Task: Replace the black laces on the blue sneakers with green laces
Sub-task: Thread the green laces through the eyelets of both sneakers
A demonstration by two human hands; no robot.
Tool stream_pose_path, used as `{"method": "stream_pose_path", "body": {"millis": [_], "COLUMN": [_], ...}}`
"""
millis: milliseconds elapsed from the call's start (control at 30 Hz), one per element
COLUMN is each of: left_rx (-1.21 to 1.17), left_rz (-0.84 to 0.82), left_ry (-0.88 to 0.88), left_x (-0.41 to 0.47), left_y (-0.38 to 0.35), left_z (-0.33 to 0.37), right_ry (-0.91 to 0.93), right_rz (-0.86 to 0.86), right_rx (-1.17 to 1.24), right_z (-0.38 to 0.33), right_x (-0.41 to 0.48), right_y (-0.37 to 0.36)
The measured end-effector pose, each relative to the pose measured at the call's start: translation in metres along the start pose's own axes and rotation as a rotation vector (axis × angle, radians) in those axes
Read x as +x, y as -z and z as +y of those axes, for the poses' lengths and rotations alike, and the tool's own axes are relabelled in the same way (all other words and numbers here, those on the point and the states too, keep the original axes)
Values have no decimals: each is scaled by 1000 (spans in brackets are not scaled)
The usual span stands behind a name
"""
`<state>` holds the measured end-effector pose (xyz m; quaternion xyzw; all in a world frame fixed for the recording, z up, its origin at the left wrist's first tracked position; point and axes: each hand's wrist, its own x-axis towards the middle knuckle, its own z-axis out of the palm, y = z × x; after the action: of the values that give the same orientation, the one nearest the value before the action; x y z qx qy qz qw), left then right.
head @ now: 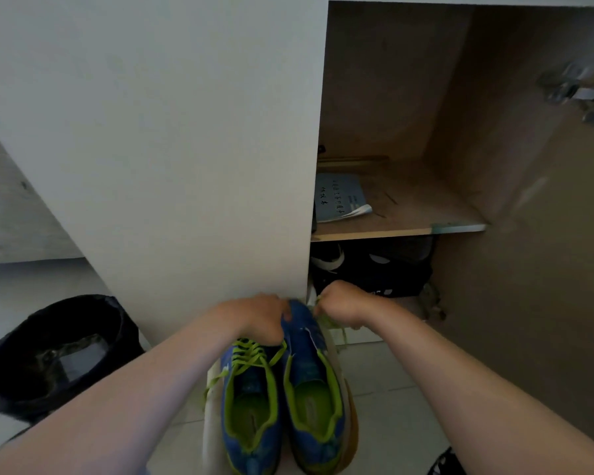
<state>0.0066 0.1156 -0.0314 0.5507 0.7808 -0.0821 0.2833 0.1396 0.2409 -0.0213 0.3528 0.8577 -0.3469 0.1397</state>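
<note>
Left hand (261, 317) is curled down over the toe end of the left sneaker (251, 406), gripping it. Right hand (340, 306) is closed in a loose fist, pinching a green lace (330, 322) at the toe of the right sneaker (312, 389). Can't see the fingertips on either hand.

Both blue sneakers sit side by side and touching on the floor. Heels face the person, toes point away at the cabinet, long axes run straight out between the forearms. Left one is laced green up the front. Both hands are at the far toe end, with the heels down between the arms. Something white (210, 423) lies under or beside the pair; can't tell what.

Toes sit right at the bottom edge of the closed white door (186, 132), so it's tight ahead. The open compartment is just right of it: a shelf (391, 231) with a booklet (340, 197), dark shoes (374, 269) below it. The open door (528, 303) stands further right. A black-lined bin (59, 354) is on the left, clear of the left arm. Bare tile (384, 389) lies right of the sneakers.
</note>
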Motion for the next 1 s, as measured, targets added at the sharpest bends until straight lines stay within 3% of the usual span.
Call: {"method": "stream_pose_path", "body": {"millis": [200, 400, 567, 733, 1000], "left_rx": [70, 67, 10, 85, 115], "left_rz": [-141, -76, -32, 164, 191], "left_ry": [46, 30, 80, 103, 175], "left_x": [-21, -35, -41, -46, -59], "left_y": [-26, -53, -56, -64, -72], "left_z": [-27, -33, -37, -32, -54], "right_ry": [10, -15, -17, 36, 61], "right_rz": [-77, -200, -110, -55, -88], "right_rx": [-84, -322, -329, -115, 226], "right_z": [-18, -19, -15, -4, -3], "right_x": [1, 5, 12, 14, 10], "right_y": [-37, -53, -69, -76, -72]}}
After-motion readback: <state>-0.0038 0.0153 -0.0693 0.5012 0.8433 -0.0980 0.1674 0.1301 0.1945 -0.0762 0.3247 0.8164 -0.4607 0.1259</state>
